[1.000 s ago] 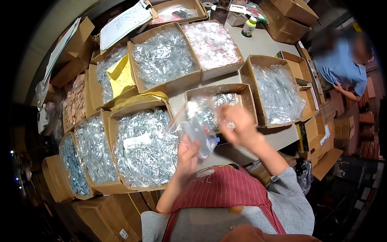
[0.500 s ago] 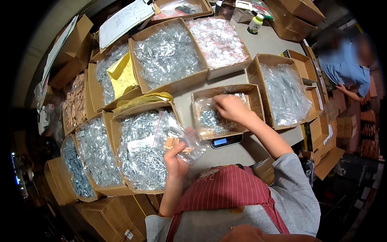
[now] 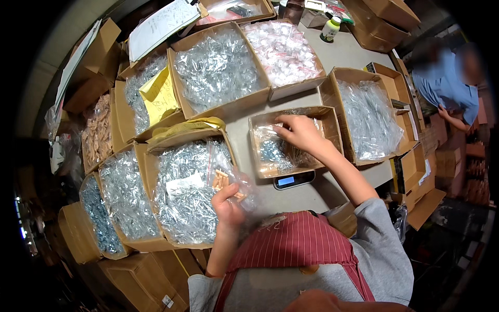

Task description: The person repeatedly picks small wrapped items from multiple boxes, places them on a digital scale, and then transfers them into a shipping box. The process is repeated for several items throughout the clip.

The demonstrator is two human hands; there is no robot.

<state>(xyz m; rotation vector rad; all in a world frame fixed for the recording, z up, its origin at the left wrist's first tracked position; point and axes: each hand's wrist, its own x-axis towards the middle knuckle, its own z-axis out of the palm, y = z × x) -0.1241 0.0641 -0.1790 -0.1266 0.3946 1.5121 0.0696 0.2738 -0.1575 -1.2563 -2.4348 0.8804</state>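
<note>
My left hand (image 3: 228, 207) is closed on a clear zip bag (image 3: 249, 195) containing several light wooden dowels (image 3: 220, 180). It hangs over the near right corner of a carton full of bagged screws (image 3: 182, 218). My right hand (image 3: 301, 132) reaches over a small open carton (image 3: 332, 122), its bent fingers apart and nothing visible between them. Inside that carton lie small shiny metal parts (image 3: 273, 151) and clear plastic. Under its near side a digital scale (image 3: 293, 180) with a lit blue display sticks out.
Cartons of bagged hardware (image 3: 218, 67), white bagged pieces (image 3: 283, 52) and wooden dowels (image 3: 97, 127) crowd the left and back. At right stands a carton of long clear bags (image 3: 366, 119). A green bottle (image 3: 330, 29) is at the back. A person in blue (image 3: 447, 83) stands far right.
My right hand has lifted slightly and its fingers have spread over the small carton. The bag of dowels in my left hand has tilted, so the dowels lie differently.
</note>
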